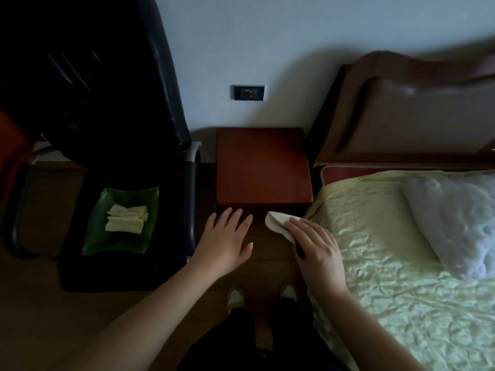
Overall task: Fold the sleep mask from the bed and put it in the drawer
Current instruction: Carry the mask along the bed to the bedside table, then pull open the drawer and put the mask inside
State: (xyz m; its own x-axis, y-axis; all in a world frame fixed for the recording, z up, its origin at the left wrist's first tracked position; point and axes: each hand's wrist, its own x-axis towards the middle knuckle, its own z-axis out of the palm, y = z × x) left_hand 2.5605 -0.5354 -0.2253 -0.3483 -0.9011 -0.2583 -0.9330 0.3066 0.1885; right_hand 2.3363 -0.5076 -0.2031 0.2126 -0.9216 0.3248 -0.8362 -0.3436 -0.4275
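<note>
My right hand (314, 245) grips a folded white sleep mask (278, 223); a dark strap end shows under my fingers. The mask is held in the air just in front of the reddish-brown nightstand (263, 164), near its front right corner. My left hand (227, 236) is spread flat with fingers apart, its fingertips at the nightstand's front edge, holding nothing. The drawer front lies below the top edge in shadow, and I cannot tell whether it is pulled out. The bed (401, 263) with a pale yellow-green cover lies to the right.
A black office chair (120, 103) stands at the left, a green tray (120, 220) with folded white cloths on its seat. A white pillow (455, 223) lies on the bed by the brown headboard (415, 116). A wall socket (249, 92) is above the nightstand. My feet stand on wooden floor.
</note>
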